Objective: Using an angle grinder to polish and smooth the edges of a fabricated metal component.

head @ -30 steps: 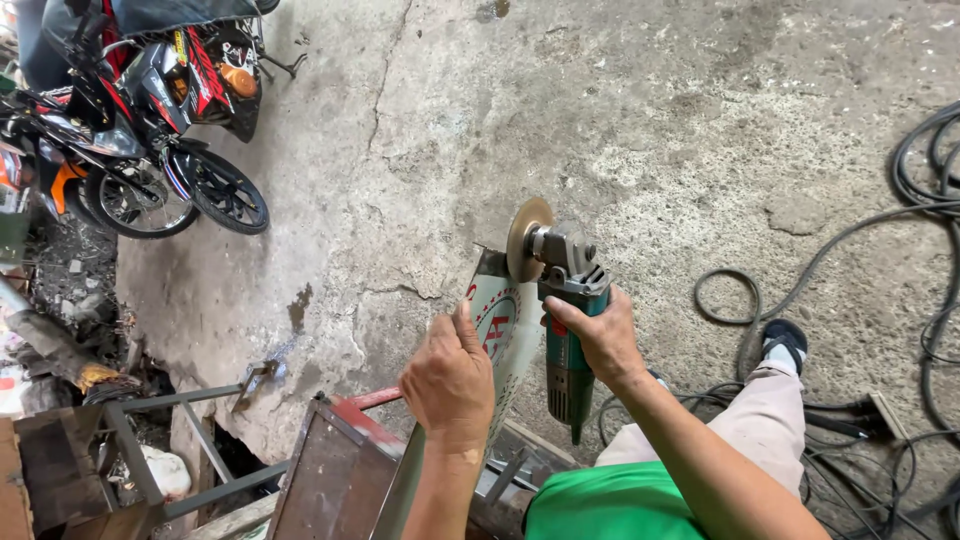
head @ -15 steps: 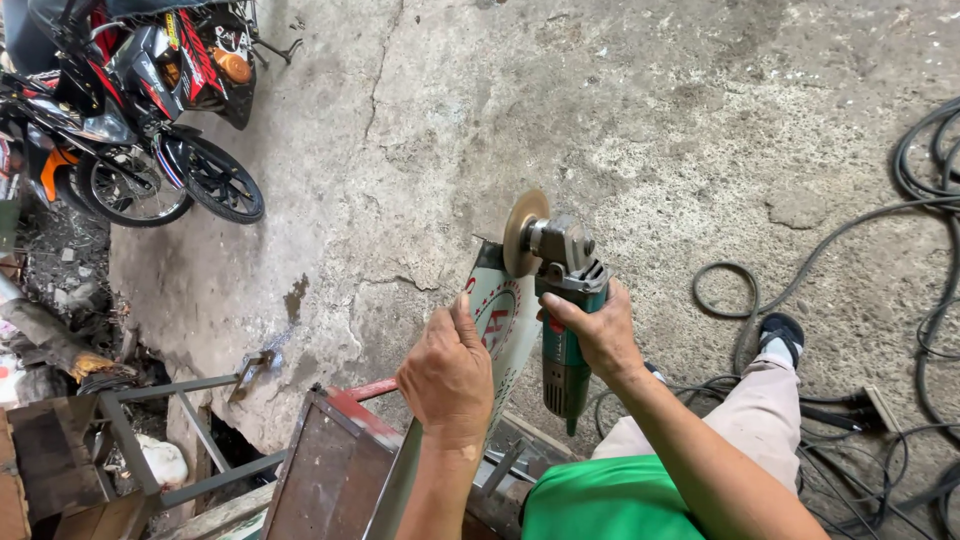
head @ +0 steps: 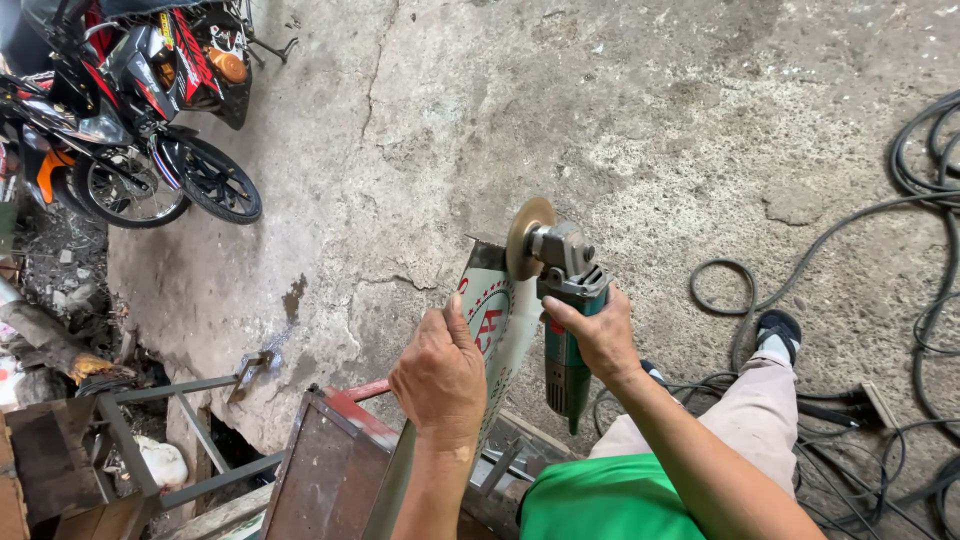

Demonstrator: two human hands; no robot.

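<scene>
My right hand [head: 597,333] grips a green angle grinder [head: 566,330] by its body, the disc [head: 528,238] set against the top edge of a white printed sheet-metal panel [head: 498,322]. My left hand [head: 440,376] clasps the left edge of that panel and holds it upright. The panel's lower part runs down behind my left forearm. My green shirt and a light trouser leg with a dark shoe [head: 778,330] show below.
Motorbikes [head: 130,110] stand at the upper left. A rusty metal frame [head: 330,465] and grey steel bars [head: 150,430] lie at the lower left beside rubble. Black cables [head: 880,300] coil over the cracked concrete floor on the right.
The view has shifted slightly; both hands keep the same grip, with the grinder disc still at the panel's top edge.
</scene>
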